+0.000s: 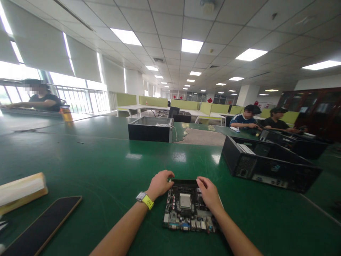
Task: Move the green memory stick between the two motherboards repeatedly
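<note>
A dark motherboard [179, 216] lies on the green table in front of me, its row of ports facing me. A square silver processor [185, 201] sits in its socket. My left hand [160, 184] is at the board's far left corner, thumb and fingers curled around the edge. At the far right corner my right hand [209, 195] grips the board, its palm covering part of the right side. A dark strip [185, 183] runs along the far edge between my hands; I cannot make out what it is. A watch with a yellow band [148, 201] is on my left wrist.
An open computer case [277, 174] stands to the right, another case [150, 132] farther back. A black flat panel [44, 227] and a cream-coloured block [22, 190] lie at left. A person [44, 97] sits far left; two people [243, 121] sit at the right.
</note>
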The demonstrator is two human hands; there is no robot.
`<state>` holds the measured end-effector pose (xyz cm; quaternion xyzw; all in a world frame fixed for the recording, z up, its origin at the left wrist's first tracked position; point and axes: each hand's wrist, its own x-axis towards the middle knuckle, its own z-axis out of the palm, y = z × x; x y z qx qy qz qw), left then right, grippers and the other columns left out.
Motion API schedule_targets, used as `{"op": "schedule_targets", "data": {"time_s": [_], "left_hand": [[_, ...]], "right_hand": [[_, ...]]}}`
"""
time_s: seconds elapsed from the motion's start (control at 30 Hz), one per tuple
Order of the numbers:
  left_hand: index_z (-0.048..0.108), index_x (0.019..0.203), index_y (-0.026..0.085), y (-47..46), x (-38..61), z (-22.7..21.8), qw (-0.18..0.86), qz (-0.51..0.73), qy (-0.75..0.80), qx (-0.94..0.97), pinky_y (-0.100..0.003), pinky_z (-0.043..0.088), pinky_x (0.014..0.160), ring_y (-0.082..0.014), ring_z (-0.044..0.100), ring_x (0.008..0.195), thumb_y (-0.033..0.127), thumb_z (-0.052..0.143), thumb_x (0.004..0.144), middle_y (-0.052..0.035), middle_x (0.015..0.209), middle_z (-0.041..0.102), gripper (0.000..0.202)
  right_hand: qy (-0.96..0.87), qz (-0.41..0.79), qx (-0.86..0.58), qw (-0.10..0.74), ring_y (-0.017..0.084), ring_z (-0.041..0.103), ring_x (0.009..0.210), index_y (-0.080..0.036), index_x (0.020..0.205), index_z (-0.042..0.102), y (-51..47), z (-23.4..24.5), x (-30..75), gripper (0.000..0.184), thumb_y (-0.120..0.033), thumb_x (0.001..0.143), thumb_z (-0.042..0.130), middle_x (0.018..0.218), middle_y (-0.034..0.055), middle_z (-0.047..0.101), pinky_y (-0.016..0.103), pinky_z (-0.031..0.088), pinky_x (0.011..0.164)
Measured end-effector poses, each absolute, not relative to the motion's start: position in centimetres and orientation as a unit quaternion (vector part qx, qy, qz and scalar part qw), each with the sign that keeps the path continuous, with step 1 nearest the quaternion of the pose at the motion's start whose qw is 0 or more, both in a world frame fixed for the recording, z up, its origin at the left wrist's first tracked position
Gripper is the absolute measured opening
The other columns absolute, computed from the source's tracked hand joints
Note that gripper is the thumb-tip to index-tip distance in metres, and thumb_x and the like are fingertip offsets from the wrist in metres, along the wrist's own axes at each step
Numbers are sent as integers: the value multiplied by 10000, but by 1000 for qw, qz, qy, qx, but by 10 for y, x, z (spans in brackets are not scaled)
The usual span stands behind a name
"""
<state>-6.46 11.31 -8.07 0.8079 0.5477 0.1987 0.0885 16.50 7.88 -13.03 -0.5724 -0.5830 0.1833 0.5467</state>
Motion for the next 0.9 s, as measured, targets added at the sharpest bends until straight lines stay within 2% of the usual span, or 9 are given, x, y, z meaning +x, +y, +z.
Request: {"op": "schedule_targets", "data": {"time_s": [0.17, 0.27, 0.4, 0.63, 0.77, 0.9], "left_hand": [[593, 970, 244, 83, -42, -56, 23, 167, 559, 812, -290, 423, 702, -192, 577, 839, 425, 464, 799, -50, 972, 597, 280], [605, 933, 252, 49, -16, -52, 32, 155, 468, 870, -311, 426, 692, -208, 584, 817, 504, 406, 815, -57, 918, 614, 341], [608, 956, 245, 10, 16, -65, 74, 128, 341, 928, -346, 448, 693, -240, 594, 820, 575, 427, 776, -76, 931, 634, 417], [605, 936, 214, -2, 33, -87, 58, 96, 339, 934, -368, 473, 648, -251, 603, 803, 437, 483, 793, -99, 924, 624, 292], [599, 934, 222, 0, 33, -86, 63, 91, 355, 928, -377, 476, 634, -258, 603, 807, 443, 508, 781, -99, 972, 613, 283], [599, 934, 218, -2, 34, -83, 72, 84, 381, 918, -360, 476, 664, -244, 608, 799, 434, 540, 767, -80, 923, 633, 279]], "right_hand": [[-580, 189, -575, 545, 226, 600, 870, -176, 923, 680, 79, -130, 164, 384, -478, 753, 517, 970, 98, 659, 344, 453, 823], [-578, 189, -576, 545, 219, 601, 871, -177, 918, 675, 80, -130, 164, 377, -475, 761, 507, 958, 94, 660, 335, 450, 819], [-570, 190, -575, 555, 216, 596, 892, -173, 886, 671, 81, -131, 165, 387, -492, 769, 486, 947, 94, 659, 337, 440, 829], [-564, 201, -571, 562, 220, 574, 954, -169, 910, 666, 78, -128, 164, 382, -477, 784, 479, 983, 95, 649, 356, 412, 884], [-562, 192, -564, 574, 218, 571, 949, -162, 917, 660, 78, -127, 164, 380, -469, 791, 475, 995, 99, 642, 342, 427, 858], [-572, 181, -549, 582, 211, 567, 945, -160, 918, 654, 78, -123, 166, 380, -467, 802, 462, 1018, 102, 630, 317, 448, 808]]}}
